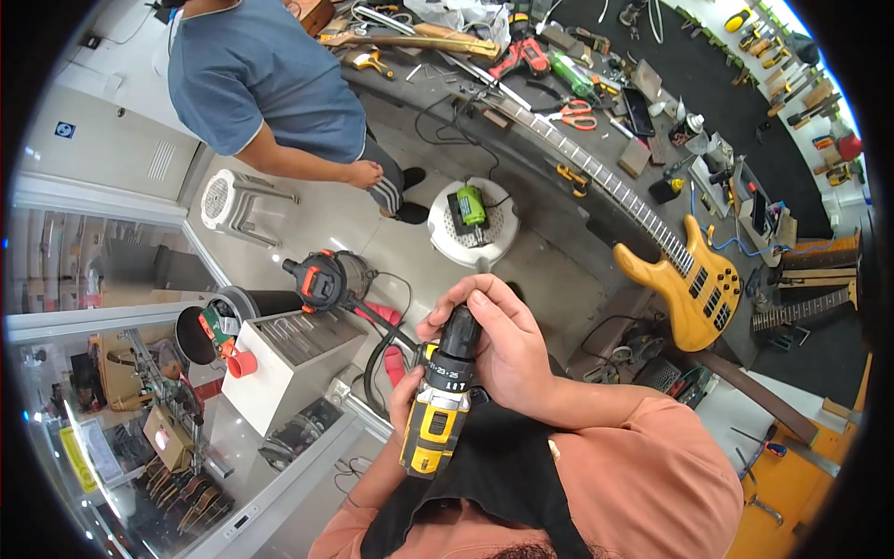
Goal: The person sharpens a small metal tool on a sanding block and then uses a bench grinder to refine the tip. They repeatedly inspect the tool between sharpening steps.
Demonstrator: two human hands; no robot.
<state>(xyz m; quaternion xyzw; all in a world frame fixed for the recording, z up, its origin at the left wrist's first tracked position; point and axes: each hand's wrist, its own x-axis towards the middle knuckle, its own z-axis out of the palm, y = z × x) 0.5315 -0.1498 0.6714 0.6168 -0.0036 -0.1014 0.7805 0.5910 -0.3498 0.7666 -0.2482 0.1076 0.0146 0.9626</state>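
The right hand (507, 349) is wrapped over the black front end of a yellow and black cordless drill (440, 405), thumb and fingers closed around the chuck and numbered collar, so the step in hand looks like setting or tightening that front end. The left hand (402, 391) is mostly hidden behind the drill; only its fingers show at the body, and they seem to steady it from below, though I cannot tell how firmly they close. The drill is held upright close to the chest, above a black apron, well apart from the desk. No bit shows in the chuck from here. As a judgement, the next move calls for a firm twist of the collar while the other hand keeps the body from turning.

Ahead runs a long dark desk (559, 200) crowded with tools: a yellow bass guitar (684, 279) lying along it, orange scissors (577, 115), a red power tool (521, 58) and a green one (570, 74). On the floor stand 2 white stools, 1 (475, 244) carrying a green and black tool, plus a shop vacuum (326, 279) with a black hose. Another person in a blue shirt (265, 79) stands to the left. A glass display case (140, 419) sits lower left, and hand tools hang on the far wall.
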